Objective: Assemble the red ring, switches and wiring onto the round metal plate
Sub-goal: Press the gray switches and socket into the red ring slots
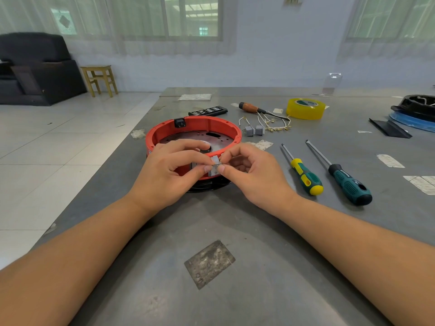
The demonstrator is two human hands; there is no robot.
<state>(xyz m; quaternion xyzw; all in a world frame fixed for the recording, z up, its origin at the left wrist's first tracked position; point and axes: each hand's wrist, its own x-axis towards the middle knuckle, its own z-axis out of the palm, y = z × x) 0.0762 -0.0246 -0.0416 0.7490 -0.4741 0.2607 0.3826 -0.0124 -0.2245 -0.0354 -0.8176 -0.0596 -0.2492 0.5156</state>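
1. The small grey plastic rocker switch [215, 166] is pinched between both hands at the near wall of the round red plastic ring [195, 128]. It looks light and rigid, with smooth faces that could slip, so holding it by its short side edges seems right, keeping clear of the rocker face.
2. The left hand [169, 170] curls its thumb and forefinger onto the switch's left side, its other fingers draped over the ring's rim just behind the grip.
3. The right hand [249, 172] nips the switch's right edge with thumb and forefinger, the remaining fingers loosely curled (holding nothing else, as far as can be seen).
4. Both forearms lie low over the grey table [235, 231], wrists angled inward toward the pinch.
5. The perforated round metal plate [188, 137] sits inside the ring, beyond the grip; two more grey switches [254, 130] and white wiring [275, 124] lie farther off to the right.
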